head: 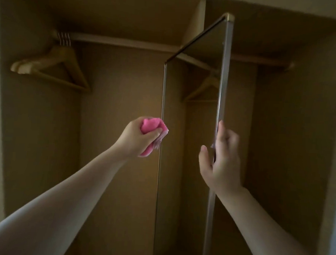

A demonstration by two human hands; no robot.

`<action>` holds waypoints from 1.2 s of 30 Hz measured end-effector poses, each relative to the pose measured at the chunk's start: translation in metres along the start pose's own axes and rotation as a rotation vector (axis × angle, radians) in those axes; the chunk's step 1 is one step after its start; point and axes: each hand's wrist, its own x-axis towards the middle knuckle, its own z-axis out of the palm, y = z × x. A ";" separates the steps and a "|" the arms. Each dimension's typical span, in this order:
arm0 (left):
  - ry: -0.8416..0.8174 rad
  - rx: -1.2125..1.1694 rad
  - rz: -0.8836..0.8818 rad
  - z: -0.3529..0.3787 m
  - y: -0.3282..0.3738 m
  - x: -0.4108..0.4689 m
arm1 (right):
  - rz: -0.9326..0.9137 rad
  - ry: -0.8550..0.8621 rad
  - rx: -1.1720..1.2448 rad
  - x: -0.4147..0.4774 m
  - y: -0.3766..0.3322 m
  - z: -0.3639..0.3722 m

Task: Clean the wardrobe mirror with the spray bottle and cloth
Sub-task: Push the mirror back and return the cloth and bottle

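1. Wardrobe (115, 125): open brown compartment filling the frame, dimly lit. Contents:
- a rail (119, 40) running across the upper part of the frame;
- a bunch of wooden hangers (50, 64) on the rail at upper left, hooks packed together, shoulders overlapping, nothing hung on them.

2. Mirror (194, 80): tall framed panel at centre frame, upright and turned so I see it at a steep slant. Its pale metal edge (224, 72) runs down the right of centre. The glass reflects the rail and a hanger.

3. Cloth (150, 124): pink, bunched up, at mid-height just left of centre. It sits at the mirror's left edge. It seems to touch that edge, though I cannot tell for sure.

4. My left hand (135, 139): fingers curled tight round the cloth, which bulges out above and below the fist. The arm reaches in from the lower left corner.

5. My right hand (223, 164): right of centre, closed round the mirror's near edge. The thumb lies on the glass side and the fingers wrap behind the frame. The arm comes in from the lower right.
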 end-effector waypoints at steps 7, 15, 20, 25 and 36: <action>0.034 -0.018 -0.006 -0.010 -0.008 -0.004 | -0.069 -0.072 -0.171 -0.004 -0.020 0.013; 0.046 -0.028 -0.050 -0.023 -0.029 -0.004 | -0.118 -0.126 -0.407 -0.003 -0.032 0.019; 0.045 -0.017 -0.085 -0.027 -0.044 -0.002 | -0.151 -0.224 -0.427 -0.003 -0.033 0.026; 0.032 -0.038 -0.104 -0.030 -0.061 0.000 | -0.142 -0.224 -0.435 -0.003 -0.027 0.038; 0.049 -0.034 -0.165 -0.036 -0.094 0.010 | -0.096 -0.283 -0.504 0.002 0.013 0.101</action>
